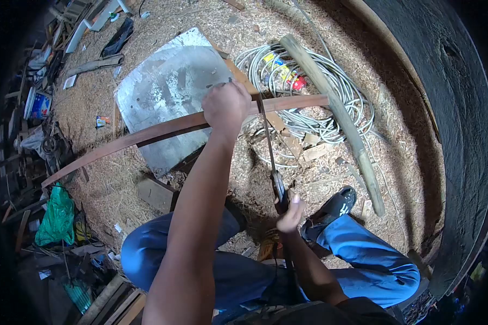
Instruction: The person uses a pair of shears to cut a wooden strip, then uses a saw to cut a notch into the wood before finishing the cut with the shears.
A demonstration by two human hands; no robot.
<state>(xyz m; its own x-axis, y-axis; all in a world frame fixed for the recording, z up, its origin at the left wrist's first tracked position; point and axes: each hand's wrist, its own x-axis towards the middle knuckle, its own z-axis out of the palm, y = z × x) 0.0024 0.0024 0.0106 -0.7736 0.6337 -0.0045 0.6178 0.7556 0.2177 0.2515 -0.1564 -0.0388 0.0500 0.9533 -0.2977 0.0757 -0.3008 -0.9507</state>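
Note:
My left hand (226, 105) is closed around a long, thin wooden strip (133, 140), pressing it down over a whitish, worn square panel (173, 67). In my right hand (291, 214) is the dark handle of a handsaw (269, 143), held low between my knees. The narrow saw blade points away from me, and its far end crosses the strip just right of my left fist. Past the blade, the strip's right end reaches a round wooden pole (331, 95).
Coiled grey cable (358, 111) lies on the shavings-covered floor, partly under the pole. A large dark slab (453, 151) curves along the right side. To the left are a green plastic bag (57, 216), a white-and-blue bucket (38, 104) and scrap wood. My shoe (333, 211) rests near the pole.

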